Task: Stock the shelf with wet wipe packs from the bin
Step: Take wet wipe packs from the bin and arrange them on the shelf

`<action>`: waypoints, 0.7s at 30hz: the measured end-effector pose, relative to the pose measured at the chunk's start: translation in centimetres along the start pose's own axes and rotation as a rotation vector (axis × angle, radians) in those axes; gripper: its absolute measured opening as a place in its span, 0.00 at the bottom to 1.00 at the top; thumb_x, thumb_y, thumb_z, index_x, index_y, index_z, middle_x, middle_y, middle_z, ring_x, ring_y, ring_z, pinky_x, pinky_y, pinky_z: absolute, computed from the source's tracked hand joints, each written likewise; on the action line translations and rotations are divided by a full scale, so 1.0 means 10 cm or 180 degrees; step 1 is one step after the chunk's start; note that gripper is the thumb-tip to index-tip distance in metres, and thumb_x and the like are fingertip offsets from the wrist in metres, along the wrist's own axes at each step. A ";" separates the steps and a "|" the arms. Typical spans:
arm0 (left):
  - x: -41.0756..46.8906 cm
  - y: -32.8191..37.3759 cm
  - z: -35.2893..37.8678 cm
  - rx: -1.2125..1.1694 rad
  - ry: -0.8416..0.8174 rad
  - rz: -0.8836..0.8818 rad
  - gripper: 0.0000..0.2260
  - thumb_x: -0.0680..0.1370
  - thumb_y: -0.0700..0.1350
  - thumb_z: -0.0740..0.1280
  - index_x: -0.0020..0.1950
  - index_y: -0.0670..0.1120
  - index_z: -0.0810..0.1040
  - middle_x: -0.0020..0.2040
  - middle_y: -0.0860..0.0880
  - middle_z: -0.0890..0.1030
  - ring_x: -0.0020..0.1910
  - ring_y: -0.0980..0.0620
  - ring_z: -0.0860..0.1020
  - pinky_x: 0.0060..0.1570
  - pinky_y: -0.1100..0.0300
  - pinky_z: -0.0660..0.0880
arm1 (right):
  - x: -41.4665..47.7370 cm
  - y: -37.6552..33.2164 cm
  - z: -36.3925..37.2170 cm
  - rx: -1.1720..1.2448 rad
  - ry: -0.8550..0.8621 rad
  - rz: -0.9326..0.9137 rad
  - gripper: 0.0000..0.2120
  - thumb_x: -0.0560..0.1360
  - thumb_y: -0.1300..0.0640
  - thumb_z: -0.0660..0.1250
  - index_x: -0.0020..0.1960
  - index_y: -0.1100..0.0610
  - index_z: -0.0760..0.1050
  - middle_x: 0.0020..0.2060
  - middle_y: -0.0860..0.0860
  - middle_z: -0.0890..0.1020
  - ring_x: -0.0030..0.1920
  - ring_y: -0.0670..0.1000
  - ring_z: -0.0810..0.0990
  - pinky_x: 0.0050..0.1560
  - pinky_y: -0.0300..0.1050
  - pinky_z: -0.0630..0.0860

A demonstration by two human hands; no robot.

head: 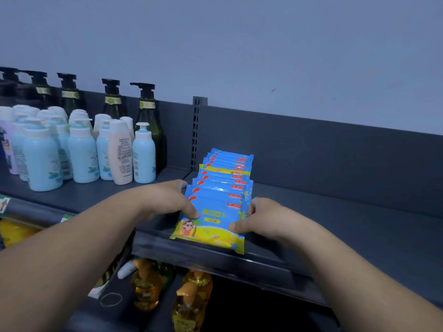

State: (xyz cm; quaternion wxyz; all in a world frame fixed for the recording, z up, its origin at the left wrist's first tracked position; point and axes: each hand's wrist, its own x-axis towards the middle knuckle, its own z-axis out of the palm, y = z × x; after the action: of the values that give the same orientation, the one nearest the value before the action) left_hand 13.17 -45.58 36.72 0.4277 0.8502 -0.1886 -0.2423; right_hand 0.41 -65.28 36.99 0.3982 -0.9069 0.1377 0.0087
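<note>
Progress: partway | row of wet wipe packs [225, 174] lined on shelf [335, 224], room right | left hand [167, 200], right hand [262, 218]: fingers curled, pinching front pack [211, 227] | bin unseen, remainder unknown

wet wipe packs [219, 195] | blue-yellow, upright row front to back | on grey shelf [335, 212], front edge

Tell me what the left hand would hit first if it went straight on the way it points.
The row of wet wipe packs: the left hand points rightward and toward the back of the shelf and grips the row's left side, so it would likely press into the packs.
</note>
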 end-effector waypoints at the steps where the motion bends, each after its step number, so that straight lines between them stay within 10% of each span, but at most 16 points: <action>1: 0.00 0.00 0.00 0.0044 -0.0007 0.0015 0.30 0.67 0.38 0.77 0.65 0.49 0.68 0.57 0.52 0.79 0.57 0.53 0.77 0.51 0.60 0.72 | -0.02 -0.01 -0.01 -0.0022 -0.0028 0.0036 0.19 0.70 0.57 0.76 0.31 0.50 0.67 0.29 0.39 0.75 0.27 0.37 0.71 0.23 0.27 0.63; 7: 0.02 -0.03 0.01 0.0106 0.0026 -0.0006 0.33 0.65 0.40 0.78 0.66 0.47 0.69 0.58 0.52 0.80 0.58 0.51 0.77 0.53 0.57 0.73 | -0.08 -0.08 -0.08 -0.0155 -0.0069 0.0042 0.19 0.73 0.56 0.73 0.32 0.49 0.65 0.17 0.38 0.72 0.17 0.35 0.69 0.19 0.26 0.61; 10: 0.02 0.00 0.01 0.0035 0.0169 -0.0037 0.45 0.62 0.45 0.79 0.74 0.49 0.60 0.66 0.52 0.74 0.63 0.50 0.73 0.56 0.56 0.71 | -0.04 -0.08 -0.06 -0.0012 0.0335 -0.0120 0.13 0.73 0.50 0.73 0.38 0.48 0.69 0.34 0.38 0.78 0.34 0.36 0.77 0.34 0.33 0.72; 13: 0.02 0.03 0.06 -0.0006 0.0107 0.0016 0.31 0.68 0.41 0.76 0.67 0.48 0.65 0.58 0.54 0.77 0.59 0.53 0.75 0.58 0.58 0.71 | 0.01 -0.06 0.05 -0.0078 0.0383 -0.0211 0.19 0.71 0.47 0.73 0.56 0.47 0.67 0.54 0.43 0.79 0.53 0.45 0.79 0.56 0.45 0.77; 17: -0.04 0.04 0.14 0.0292 0.0152 0.0182 0.26 0.71 0.43 0.75 0.61 0.51 0.63 0.51 0.58 0.76 0.55 0.55 0.76 0.57 0.59 0.71 | 0.04 -0.07 0.19 -0.0406 0.0164 -0.0289 0.31 0.70 0.45 0.73 0.68 0.48 0.64 0.62 0.47 0.74 0.57 0.48 0.78 0.61 0.48 0.76; 21: -0.16 0.03 0.12 0.0641 0.0406 0.0420 0.46 0.70 0.55 0.75 0.78 0.49 0.49 0.73 0.52 0.66 0.67 0.53 0.69 0.66 0.57 0.66 | 0.02 -0.14 0.22 -0.0637 0.0471 -0.0328 0.29 0.71 0.40 0.68 0.68 0.48 0.65 0.64 0.48 0.71 0.60 0.51 0.76 0.60 0.52 0.76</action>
State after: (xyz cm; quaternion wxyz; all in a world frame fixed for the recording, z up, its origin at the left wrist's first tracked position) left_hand 11.10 -45.70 36.77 0.3664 0.8882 -0.2399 -0.1390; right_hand 1.19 -62.82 36.49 0.2944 -0.9461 0.1184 -0.0650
